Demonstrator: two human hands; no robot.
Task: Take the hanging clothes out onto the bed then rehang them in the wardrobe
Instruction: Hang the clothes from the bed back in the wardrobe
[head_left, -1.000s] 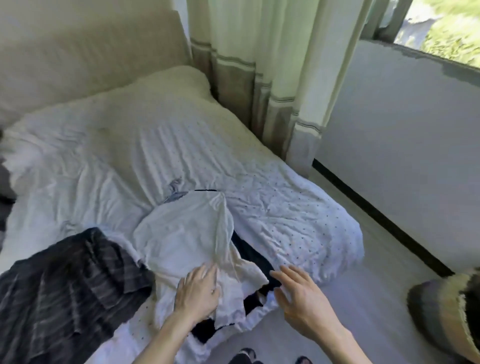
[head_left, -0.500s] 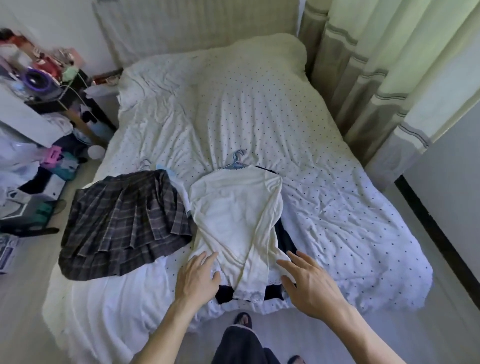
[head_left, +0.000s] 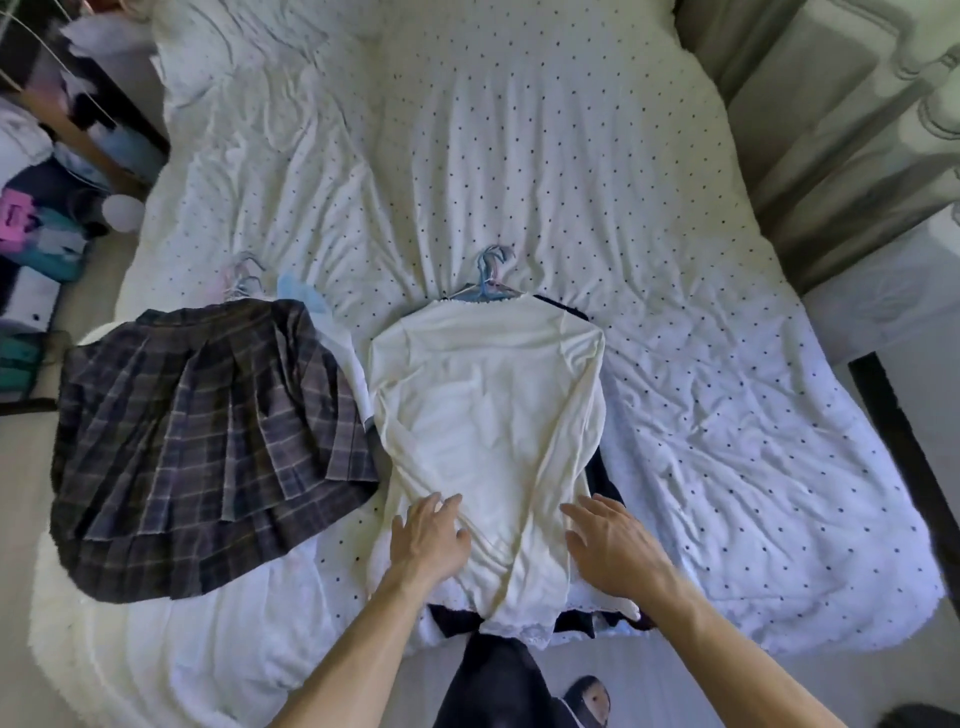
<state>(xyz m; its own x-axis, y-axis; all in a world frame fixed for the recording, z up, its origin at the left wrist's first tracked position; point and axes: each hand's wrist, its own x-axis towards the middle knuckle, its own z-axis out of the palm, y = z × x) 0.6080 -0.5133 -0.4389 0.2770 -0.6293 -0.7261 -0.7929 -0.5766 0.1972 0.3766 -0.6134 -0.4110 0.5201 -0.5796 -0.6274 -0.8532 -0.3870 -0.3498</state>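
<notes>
Left hand (head_left: 431, 540) and right hand (head_left: 613, 551), flat, fingers spread, empty, over smooth cream top (head_left: 483, 395) beside pleated plaid skirt (head_left: 197, 431).

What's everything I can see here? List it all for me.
bed: one, white with dark dots, fills the view
cream top: one, cream, bed centre
plaid skirt: one, dark grey, left of top
dark garment: one, black, under top
hangers: number unclear, blue, at top's neck
curtains: striped grey, upper right
clutter: many, mixed, far left
left hand: flat on top's lower left
right hand: flat at top's lower right
</notes>
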